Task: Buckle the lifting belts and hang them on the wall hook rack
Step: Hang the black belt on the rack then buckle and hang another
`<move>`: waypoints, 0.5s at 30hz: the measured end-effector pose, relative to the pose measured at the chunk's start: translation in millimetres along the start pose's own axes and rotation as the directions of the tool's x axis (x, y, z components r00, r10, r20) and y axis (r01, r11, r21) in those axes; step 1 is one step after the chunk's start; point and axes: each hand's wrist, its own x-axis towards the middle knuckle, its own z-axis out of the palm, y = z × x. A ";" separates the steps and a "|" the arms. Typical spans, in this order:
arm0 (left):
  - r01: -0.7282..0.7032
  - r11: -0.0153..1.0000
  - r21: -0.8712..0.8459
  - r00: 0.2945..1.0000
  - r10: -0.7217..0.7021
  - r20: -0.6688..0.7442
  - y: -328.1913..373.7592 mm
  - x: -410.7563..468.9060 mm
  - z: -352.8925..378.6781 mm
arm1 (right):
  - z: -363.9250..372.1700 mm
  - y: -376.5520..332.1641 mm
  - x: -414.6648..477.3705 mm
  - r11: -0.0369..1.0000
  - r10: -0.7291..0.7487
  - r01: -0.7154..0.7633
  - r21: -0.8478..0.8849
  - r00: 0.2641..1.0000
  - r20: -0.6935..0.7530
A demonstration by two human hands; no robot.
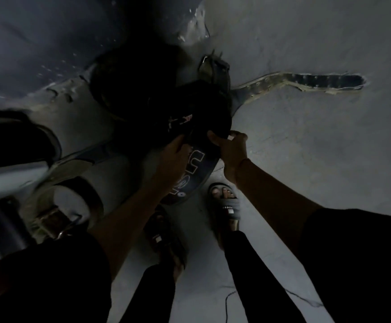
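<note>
The scene is very dim. I hold a black lifting belt (pixel 196 164) with large pale letters, curled over the floor in front of my feet. My left hand (pixel 174 155) grips its near edge from the left. My right hand (pixel 230 148) pinches the same belt from the right, fingers closed on it. Beyond it a worn grey belt (pixel 306 81) with rows of holes lies stretched flat on the floor, its metal buckle (pixel 205 61) at the left end. A buckled belt loop (pixel 57 206) with a brown strap sits at lower left. No hook rack shows.
A dark round mass (pixel 129 82) lies behind the held belt. My feet in slide sandals (pixel 227 206) stand on the pale concrete floor (pixel 306 159). A thin cable (pixel 227 299) runs across the floor near my legs. A dark object (pixel 15 141) fills the left edge.
</note>
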 end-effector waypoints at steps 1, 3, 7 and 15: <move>-0.008 0.999 -0.044 1.000 0.007 -0.013 9.0 -12.0 -9.5 | 5.9 -7.7 -15.6 1.000 0.005 -0.006 0.028 1.000 0.018; -0.009 0.996 -0.089 0.998 0.003 -0.060 27.5 -36.0 -27.2 | 16.5 -22.6 -46.4 0.997 -0.008 0.003 0.071 0.998 0.064; 0.015 0.994 -0.104 0.993 -0.027 -0.114 62.9 -92.2 -57.0 | 34.5 -49.3 -121.1 0.987 -0.099 0.082 0.137 0.987 0.125; -0.033 0.988 -0.153 0.988 0.010 -0.152 133.4 -209.2 -129.1 | 64.3 -70.3 -297.8 0.960 -0.251 0.222 0.173 0.953 0.170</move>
